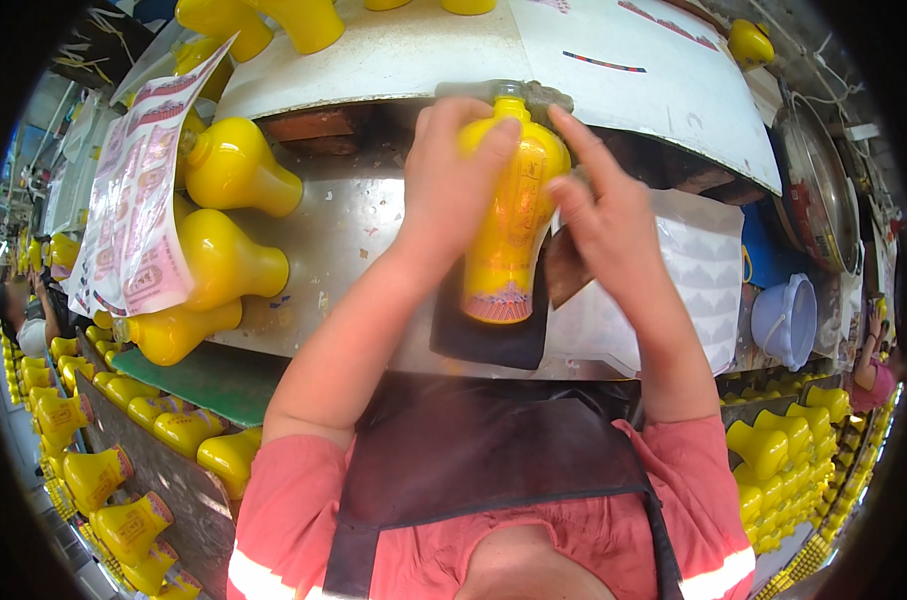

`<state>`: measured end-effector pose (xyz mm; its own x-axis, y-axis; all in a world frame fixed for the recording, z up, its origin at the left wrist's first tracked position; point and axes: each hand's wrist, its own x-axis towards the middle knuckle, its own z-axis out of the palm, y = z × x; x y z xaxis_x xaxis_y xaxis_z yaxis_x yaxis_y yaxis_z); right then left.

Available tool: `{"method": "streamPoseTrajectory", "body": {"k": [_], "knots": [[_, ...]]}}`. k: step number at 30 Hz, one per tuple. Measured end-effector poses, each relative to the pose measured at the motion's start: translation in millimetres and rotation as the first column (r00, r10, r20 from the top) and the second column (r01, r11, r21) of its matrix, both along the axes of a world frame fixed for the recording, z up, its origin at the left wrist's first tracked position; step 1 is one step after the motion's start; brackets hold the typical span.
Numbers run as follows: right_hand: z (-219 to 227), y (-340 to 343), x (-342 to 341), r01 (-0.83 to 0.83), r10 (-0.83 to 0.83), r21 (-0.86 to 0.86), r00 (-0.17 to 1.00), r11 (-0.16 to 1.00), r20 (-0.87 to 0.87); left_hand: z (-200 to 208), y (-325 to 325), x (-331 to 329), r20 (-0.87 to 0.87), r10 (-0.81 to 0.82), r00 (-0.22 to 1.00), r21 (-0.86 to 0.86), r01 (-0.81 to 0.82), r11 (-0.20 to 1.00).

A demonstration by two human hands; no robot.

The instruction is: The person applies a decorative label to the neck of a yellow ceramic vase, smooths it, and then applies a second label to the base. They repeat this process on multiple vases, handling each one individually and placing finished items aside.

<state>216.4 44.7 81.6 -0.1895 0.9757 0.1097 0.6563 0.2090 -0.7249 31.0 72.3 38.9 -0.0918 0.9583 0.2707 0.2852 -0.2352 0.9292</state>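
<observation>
A glossy yellow vase-shaped bottle (516, 235), with a printed panel on its side and a patterned band around its base, lies on a dark cloth pad (489, 343), its neck pointing away from me. My left hand (452, 180) is closed around the bottle's upper left side, thumb across the shoulder. On the other side, my right hand (609, 215) has its fingers apart, the index fingertip and thumb close to the bottle's right shoulder; whether they touch it cannot be told. A brown flat piece (568, 268) shows below that hand, between it and the bottle.
Several yellow bottles (239, 165) lie at the left, partly under a printed transfer sheet (139, 205). A pale patterned sheet (679, 270) covers the right side of the worktop. A light-blue bucket (784, 320) stands beyond it. Rows of bottles flank me; people work at both sides.
</observation>
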Motion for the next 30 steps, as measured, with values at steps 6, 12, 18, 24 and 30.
{"method": "streamPoseTrajectory", "body": {"k": [6,12,18,24,30], "knots": [[25.9,26.3,24.0,-0.031,-0.051,-0.118,0.773,0.993,-0.633,0.1,1.2,0.7,-0.003,-0.007,1.0,0.014,0.007,1.0],[36.8,47.1,-6.4,-0.117,0.153,0.403,0.986,0.908,-0.059,-8.1,2.0,1.5,0.208,-0.051,0.977,-0.006,0.053,0.999],[33.7,59.6,-2.2,-0.249,0.244,0.438,0.967,0.864,0.07,-11.0,-5.3,2.8,-0.151,0.072,0.986,0.269,-0.029,0.963],[31.4,26.7,-7.2,-0.289,0.04,0.759,0.944,0.583,0.328,-4.0,-2.0,-11.9,0.287,-0.145,0.947,0.033,0.141,0.989],[2.8,-26.4,1.9,-0.582,0.401,0.579,0.813,0.571,0.422,13.4,-5.7,-13.7,0.437,-0.155,0.886,-0.083,0.211,0.974]]}}
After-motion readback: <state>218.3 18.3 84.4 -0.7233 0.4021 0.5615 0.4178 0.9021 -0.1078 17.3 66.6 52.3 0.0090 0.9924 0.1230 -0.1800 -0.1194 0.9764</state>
